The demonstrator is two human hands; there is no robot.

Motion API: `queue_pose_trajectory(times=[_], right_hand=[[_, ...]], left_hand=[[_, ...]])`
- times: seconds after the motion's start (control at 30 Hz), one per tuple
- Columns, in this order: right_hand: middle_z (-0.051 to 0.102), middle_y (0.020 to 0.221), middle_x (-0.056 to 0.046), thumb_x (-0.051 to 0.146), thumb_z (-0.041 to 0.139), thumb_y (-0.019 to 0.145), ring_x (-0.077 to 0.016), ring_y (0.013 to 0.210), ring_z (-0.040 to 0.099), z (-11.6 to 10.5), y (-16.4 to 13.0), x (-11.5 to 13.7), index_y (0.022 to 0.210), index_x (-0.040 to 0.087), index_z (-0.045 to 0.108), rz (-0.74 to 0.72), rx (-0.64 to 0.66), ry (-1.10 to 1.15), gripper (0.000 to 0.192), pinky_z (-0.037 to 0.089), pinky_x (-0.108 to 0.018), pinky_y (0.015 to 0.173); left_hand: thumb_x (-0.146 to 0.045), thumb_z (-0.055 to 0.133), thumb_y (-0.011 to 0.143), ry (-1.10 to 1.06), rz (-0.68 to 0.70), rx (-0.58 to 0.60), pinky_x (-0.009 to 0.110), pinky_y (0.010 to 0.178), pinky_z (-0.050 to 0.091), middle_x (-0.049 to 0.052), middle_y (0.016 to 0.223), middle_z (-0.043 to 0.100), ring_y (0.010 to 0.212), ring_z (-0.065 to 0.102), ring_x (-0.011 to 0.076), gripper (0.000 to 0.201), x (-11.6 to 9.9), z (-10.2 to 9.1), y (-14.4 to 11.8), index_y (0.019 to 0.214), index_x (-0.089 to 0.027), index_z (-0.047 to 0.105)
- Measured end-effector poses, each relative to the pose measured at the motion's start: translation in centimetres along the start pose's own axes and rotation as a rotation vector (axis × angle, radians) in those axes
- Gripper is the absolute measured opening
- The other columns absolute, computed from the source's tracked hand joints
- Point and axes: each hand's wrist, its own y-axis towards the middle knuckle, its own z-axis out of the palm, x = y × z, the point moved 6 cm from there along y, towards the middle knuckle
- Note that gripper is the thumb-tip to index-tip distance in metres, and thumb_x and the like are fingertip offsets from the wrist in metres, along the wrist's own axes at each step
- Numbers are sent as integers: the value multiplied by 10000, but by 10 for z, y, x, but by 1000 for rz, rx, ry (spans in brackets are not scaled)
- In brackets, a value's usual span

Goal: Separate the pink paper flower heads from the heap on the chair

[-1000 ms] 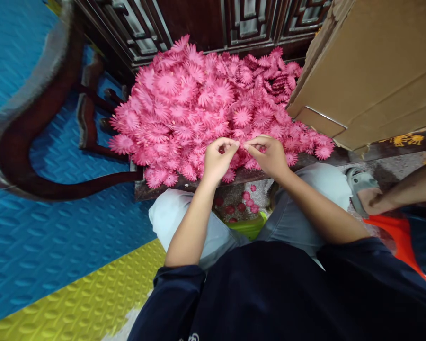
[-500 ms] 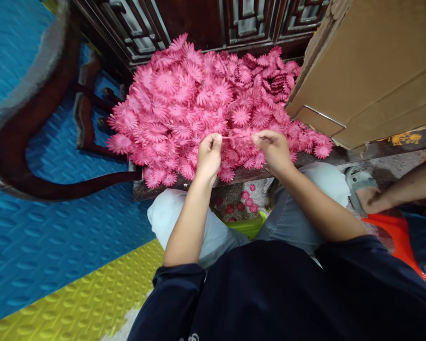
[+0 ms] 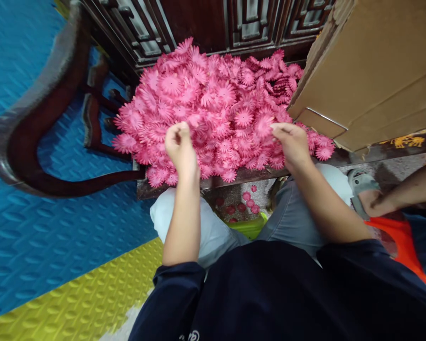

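From here I see spiky-petalled pink flowers [image 3: 206, 97] heaped at twelve o'clock on a dark wooden surface [image 3: 213, 182] before a latticed back [image 3: 208, 23]. At one, the right hand [image 3: 293, 140] pinches one flower's [image 3: 263, 124] edge; at eleven, the left hand [image 3: 180, 144] curls, thumb to fingers (blur hides any hold). Embossed blue matting [image 3: 92, 232] spreads at nine; torn cardboard [image 3: 369, 71], partly cut off, stands at two.

Likely a home, carved dark wooden bench [image 3: 202, 23] (curved armrest [image 3: 28, 109]), blue-and-yellow floor mat [image 3: 92, 227]
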Motion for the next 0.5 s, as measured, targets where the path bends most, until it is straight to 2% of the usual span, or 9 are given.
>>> queue_pose_trajectory(times=[0.03, 0.07, 0.13, 0.2, 0.3, 0.5], right_hand=[[663, 755, -5, 237, 627, 670, -139, 717, 587, 9, -5, 1, 718, 202, 672, 13, 63, 1, 74, 456, -302, 665], [666, 739, -2, 239, 641, 655, -140, 723, 592, 19, -10, 1, 696, 198, 673, 37, 127, 5, 65, 456, -304, 681], [669, 705, 6, 240, 664, 628, -135, 708, 592, 34, -20, 0, 656, 193, 671, 88, 210, 10, 55, 452, -300, 702], [669, 681, 13, 239, 672, 612, -122, 671, 582, 40, -25, -2, 635, 190, 668, 118, 236, 8, 54, 445, -291, 701], [665, 662, 15, 253, 669, 615, -104, 612, 551, 40, -26, -4, 645, 186, 675, 138, 252, 11, 74, 434, -274, 660], [657, 637, 18, 319, 699, 589, -95, 581, 520, 44, -28, -4, 662, 184, 686, 148, 304, 35, 154, 423, -267, 628]], left_hand=[[-521, 488, 805, -16, -16, -102, 247, 636, 331, -26, 707, 483, 669, 446, 83, 330, 0, 3, -6, 781, -193, 465], [-528, 540, 766, -33, -24, -121, 248, 655, 354, -17, 725, 513, 691, 473, 90, 342, -1, 12, -12, 764, -189, 493], [-531, 580, 731, -53, -56, -23, 245, 651, 380, -13, 714, 532, 673, 490, 94, 346, -3, 39, -25, 765, -191, 530], [-507, 609, 717, -72, -91, 88, 237, 633, 392, -23, 667, 515, 624, 481, 90, 332, -6, 59, -35, 820, -196, 552], [-441, 637, 721, -66, -80, 153, 225, 625, 394, -38, 619, 485, 589, 459, 83, 283, -16, 66, -44, 852, -199, 571], [-351, 680, 695, 30, -16, 399, 230, 598, 390, -18, 630, 538, 590, 470, 86, 181, -31, 74, -55, 654, -181, 635]])
